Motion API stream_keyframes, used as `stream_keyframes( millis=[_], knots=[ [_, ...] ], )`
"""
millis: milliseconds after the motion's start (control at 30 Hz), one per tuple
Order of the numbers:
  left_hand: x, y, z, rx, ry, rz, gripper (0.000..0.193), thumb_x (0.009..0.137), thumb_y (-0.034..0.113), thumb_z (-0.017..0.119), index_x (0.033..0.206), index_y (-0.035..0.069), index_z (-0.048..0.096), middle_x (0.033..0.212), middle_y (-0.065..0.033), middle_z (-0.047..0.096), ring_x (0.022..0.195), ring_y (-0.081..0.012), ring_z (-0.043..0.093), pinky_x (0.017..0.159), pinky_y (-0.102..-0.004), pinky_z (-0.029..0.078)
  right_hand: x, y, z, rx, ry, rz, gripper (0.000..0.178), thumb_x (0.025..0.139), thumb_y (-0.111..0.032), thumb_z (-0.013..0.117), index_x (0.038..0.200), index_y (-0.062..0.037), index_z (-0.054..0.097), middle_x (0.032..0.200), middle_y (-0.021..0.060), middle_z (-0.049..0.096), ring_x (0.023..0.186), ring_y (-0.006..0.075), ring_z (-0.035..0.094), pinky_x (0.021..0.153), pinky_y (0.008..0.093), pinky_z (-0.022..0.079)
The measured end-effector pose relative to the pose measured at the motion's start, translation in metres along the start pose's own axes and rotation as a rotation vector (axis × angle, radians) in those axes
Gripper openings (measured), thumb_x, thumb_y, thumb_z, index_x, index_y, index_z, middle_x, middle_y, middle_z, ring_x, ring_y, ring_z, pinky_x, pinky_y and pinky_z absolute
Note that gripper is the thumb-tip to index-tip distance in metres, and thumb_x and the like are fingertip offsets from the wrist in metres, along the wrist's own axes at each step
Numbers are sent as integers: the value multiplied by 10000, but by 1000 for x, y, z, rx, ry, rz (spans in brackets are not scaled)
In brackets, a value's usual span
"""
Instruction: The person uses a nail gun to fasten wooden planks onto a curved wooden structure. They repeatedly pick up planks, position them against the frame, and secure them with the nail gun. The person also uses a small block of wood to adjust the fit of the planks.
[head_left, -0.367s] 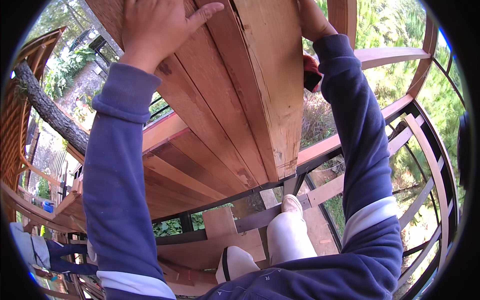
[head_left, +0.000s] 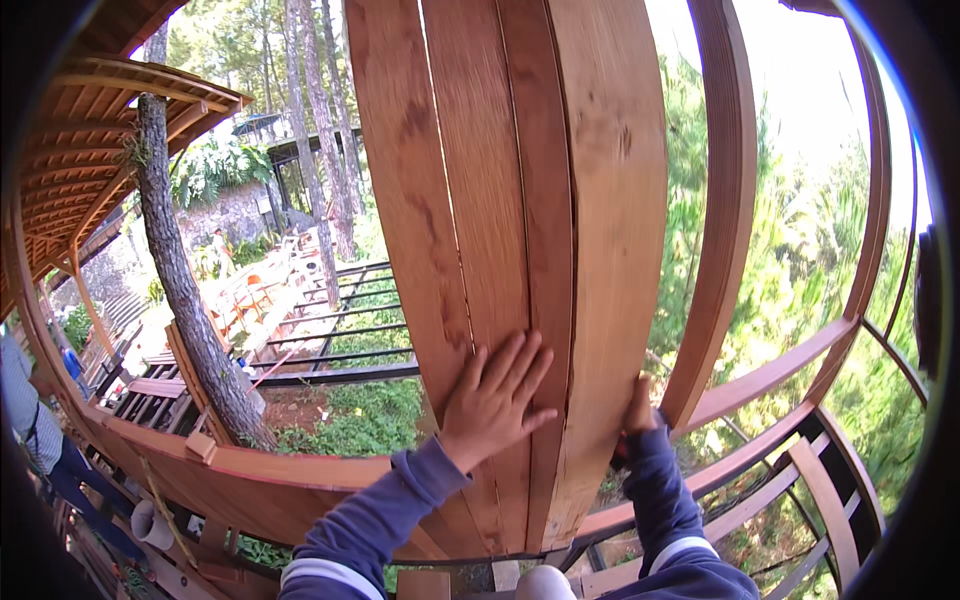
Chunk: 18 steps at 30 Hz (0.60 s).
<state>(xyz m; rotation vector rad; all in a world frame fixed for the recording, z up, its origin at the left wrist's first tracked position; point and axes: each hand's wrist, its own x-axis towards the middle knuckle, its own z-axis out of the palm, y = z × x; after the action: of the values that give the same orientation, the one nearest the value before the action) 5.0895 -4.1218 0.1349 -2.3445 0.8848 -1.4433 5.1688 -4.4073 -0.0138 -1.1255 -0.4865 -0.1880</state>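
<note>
The left hand [head_left: 497,400] lay spread on reddish planks [head_left: 475,180], holding nothing; whether the right hand [head_left: 641,406] gripped the pale plank [head_left: 612,220] was unclear.

The bare left hand [head_left: 500,400] lies flat with its back showing, fingers a little apart and thumb poking out to the right. The bare right hand [head_left: 640,408] points up, its fingers mostly hidden. Both arms [head_left: 662,495], in dark blue sleeves with white bands [head_left: 375,515], reach forward.
</note>
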Motion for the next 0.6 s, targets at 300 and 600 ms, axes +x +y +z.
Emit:
stream_keyframes(
  millis=[300,600],
  knots=[
    [9,4,-11,-111,-71,-4,597,947,561,468,1437,221,488,1521,-24,421,1440,-199,316,1180,-517,89,25,-65,9,158,181,440,670,968,-553,456,1414,-53,461,1364,135,557,1217,302,556,1026,492,457],
    [19,-5,-39,-199,-222,-13,603,927,398,537,1491,223,416,1537,28,400,1399,-138,356,1123,-419,236,76,-286,124,-649,217,-286,326,933,-117,603,1233,8,581,1148,119,650,1038,227,614,877,348,504]
  ],
)
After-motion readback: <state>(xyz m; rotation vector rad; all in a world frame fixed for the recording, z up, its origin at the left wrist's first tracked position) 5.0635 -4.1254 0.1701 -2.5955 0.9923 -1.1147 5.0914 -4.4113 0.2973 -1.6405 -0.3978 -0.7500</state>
